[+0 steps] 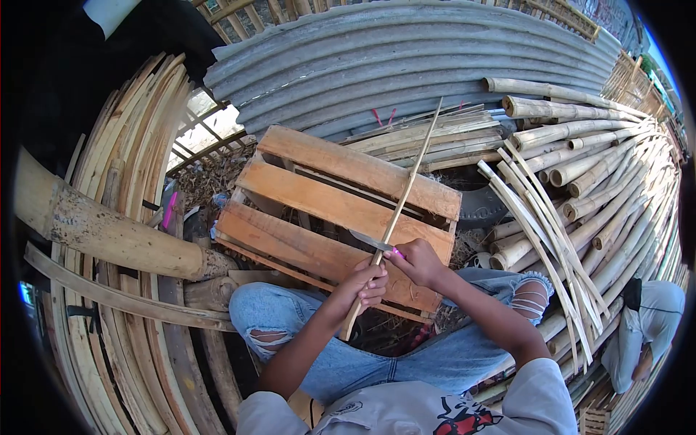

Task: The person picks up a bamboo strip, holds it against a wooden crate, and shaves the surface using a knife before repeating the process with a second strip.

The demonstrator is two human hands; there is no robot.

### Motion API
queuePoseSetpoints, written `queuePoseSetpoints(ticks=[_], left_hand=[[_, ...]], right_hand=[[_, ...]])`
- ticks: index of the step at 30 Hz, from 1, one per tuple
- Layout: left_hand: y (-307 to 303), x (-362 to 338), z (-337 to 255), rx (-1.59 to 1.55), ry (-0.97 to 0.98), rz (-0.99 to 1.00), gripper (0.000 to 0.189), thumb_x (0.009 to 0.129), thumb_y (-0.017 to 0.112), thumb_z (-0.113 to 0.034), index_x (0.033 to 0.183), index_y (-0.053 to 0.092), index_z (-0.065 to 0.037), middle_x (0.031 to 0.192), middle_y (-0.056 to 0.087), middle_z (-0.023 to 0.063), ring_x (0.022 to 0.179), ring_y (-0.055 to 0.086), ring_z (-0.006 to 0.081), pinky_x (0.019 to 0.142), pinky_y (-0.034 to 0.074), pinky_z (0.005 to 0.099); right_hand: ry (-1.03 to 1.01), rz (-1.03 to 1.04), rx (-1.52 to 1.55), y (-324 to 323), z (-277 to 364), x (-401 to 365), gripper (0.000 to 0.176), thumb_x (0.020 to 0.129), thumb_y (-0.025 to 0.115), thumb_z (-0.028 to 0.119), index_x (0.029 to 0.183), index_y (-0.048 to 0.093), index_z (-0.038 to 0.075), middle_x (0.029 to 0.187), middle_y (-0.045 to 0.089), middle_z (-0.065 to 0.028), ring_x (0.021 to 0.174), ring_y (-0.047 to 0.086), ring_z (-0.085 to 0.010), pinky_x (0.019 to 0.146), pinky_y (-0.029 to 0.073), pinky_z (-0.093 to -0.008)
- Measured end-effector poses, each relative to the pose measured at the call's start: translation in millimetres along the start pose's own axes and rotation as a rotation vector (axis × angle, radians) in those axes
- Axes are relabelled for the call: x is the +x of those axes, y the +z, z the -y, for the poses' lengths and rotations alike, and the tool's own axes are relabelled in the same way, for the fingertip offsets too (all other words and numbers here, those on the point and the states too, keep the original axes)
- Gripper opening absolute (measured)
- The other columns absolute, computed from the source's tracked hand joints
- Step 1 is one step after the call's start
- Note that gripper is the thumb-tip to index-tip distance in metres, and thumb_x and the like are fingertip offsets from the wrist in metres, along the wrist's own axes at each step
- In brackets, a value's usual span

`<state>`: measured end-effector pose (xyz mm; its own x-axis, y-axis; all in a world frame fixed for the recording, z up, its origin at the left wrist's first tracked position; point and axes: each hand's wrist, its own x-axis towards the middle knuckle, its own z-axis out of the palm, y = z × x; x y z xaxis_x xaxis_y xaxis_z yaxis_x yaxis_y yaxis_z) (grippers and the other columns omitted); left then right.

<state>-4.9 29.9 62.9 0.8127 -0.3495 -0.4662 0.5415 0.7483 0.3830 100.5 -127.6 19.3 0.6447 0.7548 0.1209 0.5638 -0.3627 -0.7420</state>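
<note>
Wearer's clothing: pale grey T-shirt with a red-and-black print [406, 413], nearest the camera; ripped light-blue denim jeans [283, 304], knees apart.
Workpiece: long, slender, tan bamboo strip [404, 194], slanting from between the knees up over the bench.
Left hand: fingers closed around the strip near its lower end [361, 286].
Right hand: closed on the knife handle, beside the left hand [417, 262].
Tool: knife with grey metal blade and pink handle [370, 240]; blade crosses the strip, contact not confirmable.
Bench: low orange-brown wooden slatted platform [326, 199], beneath the strip's middle.
Left side: thick, mottled yellow-brown bamboo pole [123, 235], above stacked split lengths.
Right side: heaped round pale bamboo poles [580, 138]; beyond them, another person's leg in light trousers [652, 312].
Far side: grey corrugated sheet [406, 51].
</note>
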Motion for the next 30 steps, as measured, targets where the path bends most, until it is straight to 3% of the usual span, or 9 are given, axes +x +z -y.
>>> queuePoseSetpoints(ticks=[2, 4, 8, 14, 16, 20, 26, 28, 30], left_hand=[[6.2, -2.3, 8.7, 0.129, -0.006, -0.061, 0.004, 0.090, 0.047, -0.008, 0.091, 0.044, -0.010, 0.059, 0.037, -0.0039, 0.037, 0.030, 0.0017, 0.034, 0.026, 0.0162], [3.8, -2.0, 14.2, 0.196, -0.004, -0.053, 0.010, 0.089, 0.049, -0.009, 0.092, 0.039, -0.010, 0.060, 0.037, -0.0023, 0.039, 0.035, 0.0039, 0.034, 0.030, 0.0179], [3.4, -0.3, 9.5, 0.214, -0.010, -0.039, 0.010, 0.089, 0.047, -0.010, 0.091, 0.038, -0.011, 0.060, 0.038, -0.0019, 0.038, 0.034, 0.0039, 0.032, 0.029, 0.0184], [-10.7, -4.2, 9.7, 0.015, -0.059, 0.002, 0.008, 0.089, 0.047, -0.010, 0.089, 0.040, -0.012, 0.059, 0.037, -0.0030, 0.038, 0.033, 0.0019, 0.032, 0.028, 0.0168], [-5.0, 0.8, 12.4, 0.061, -0.017, -0.038, 0.005, 0.089, 0.047, -0.009, 0.091, 0.044, -0.012, 0.058, 0.036, -0.0039, 0.036, 0.030, 0.0012, 0.030, 0.026, 0.0160], [5.1, -0.9, 12.2, 0.022, -0.021, -0.045, 0.005, 0.089, 0.047, -0.009, 0.090, 0.044, -0.012, 0.057, 0.035, -0.0040, 0.036, 0.029, 0.0013, 0.030, 0.025, 0.0161], [-6.3, -3.4, 9.3, 0.033, -0.050, -0.002, 0.008, 0.091, 0.047, -0.011, 0.088, 0.040, -0.013, 0.059, 0.037, -0.0035, 0.038, 0.031, 0.0015, 0.032, 0.028, 0.0167], [-5.4, -1.3, 9.2, 0.027, -0.062, 0.011, 0.008, 0.091, 0.047, -0.010, 0.087, 0.040, -0.013, 0.059, 0.037, -0.0036, 0.038, 0.031, 0.0016, 0.032, 0.028, 0.0170], [-0.7, -0.4, 10.5, 0.029, -0.046, 0.004, 0.007, 0.090, 0.046, -0.009, 0.088, 0.041, -0.013, 0.059, 0.036, -0.0037, 0.037, 0.031, 0.0019, 0.032, 0.028, 0.0172]], right_hand=[[-0.051, 0.018, -0.061, -9.2, -8.2, -1.4, 0.047, 0.092, 0.046, 0.038, 0.065, 0.059, 0.002, 0.054, 0.051, -0.0213, 0.054, 0.053, -0.0390, 0.054, 0.041, -0.0470], [0.291, -0.019, -0.034, -18.3, -34.1, 8.3, 0.047, 0.093, 0.045, 0.037, 0.065, 0.057, 0.000, 0.053, 0.050, -0.0218, 0.055, 0.053, -0.0398, 0.053, 0.040, -0.0479], [0.272, -0.064, -0.163, -34.2, -37.8, 16.0, 0.051, 0.093, 0.044, 0.038, 0.062, 0.054, -0.002, 0.052, 0.048, -0.0224, 0.054, 0.052, -0.0408, 0.052, 0.039, -0.0489], [-0.133, 0.023, -0.015, -2.7, -9.9, 0.8, 0.054, 0.093, 0.043, 0.040, 0.060, 0.053, -0.002, 0.053, 0.047, -0.0237, 0.053, 0.052, -0.0403, 0.053, 0.039, -0.0469], [0.286, -0.078, 0.035, -23.1, -36.7, 17.1, 0.054, 0.093, 0.045, 0.040, 0.059, 0.052, -0.002, 0.053, 0.046, -0.0242, 0.053, 0.051, -0.0408, 0.053, 0.039, -0.0466], [0.366, -0.095, -0.113, -36.3, -50.3, 18.3, 0.052, 0.092, 0.046, 0.038, 0.059, 0.051, -0.002, 0.053, 0.045, -0.0251, 0.052, 0.049, -0.0409, 0.053, 0.038, -0.0469], [-0.091, 0.084, 0.144, -0.8, -23.2, -2.0, 0.054, 0.092, 0.048, 0.038, 0.060, 0.049, -0.005, 0.053, 0.044, -0.0242, 0.049, 0.046, -0.0387, 0.052, 0.036, -0.0459], [0.300, -0.130, 0.164, -17.3, -59.3, 16.3, 0.053, 0.092, 0.048, 0.037, 0.061, 0.049, -0.006, 0.052, 0.043, -0.0231, 0.049, 0.045, -0.0373, 0.051, 0.036, -0.0438], [0.352, -0.112, 0.103, -37.3, -66.6, 23.0, 0.053, 0.093, 0.048, 0.037, 0.061, 0.048, -0.006, 0.051, 0.041, -0.0219, 0.047, 0.041, -0.0343, 0.051, 0.035, -0.0425]])
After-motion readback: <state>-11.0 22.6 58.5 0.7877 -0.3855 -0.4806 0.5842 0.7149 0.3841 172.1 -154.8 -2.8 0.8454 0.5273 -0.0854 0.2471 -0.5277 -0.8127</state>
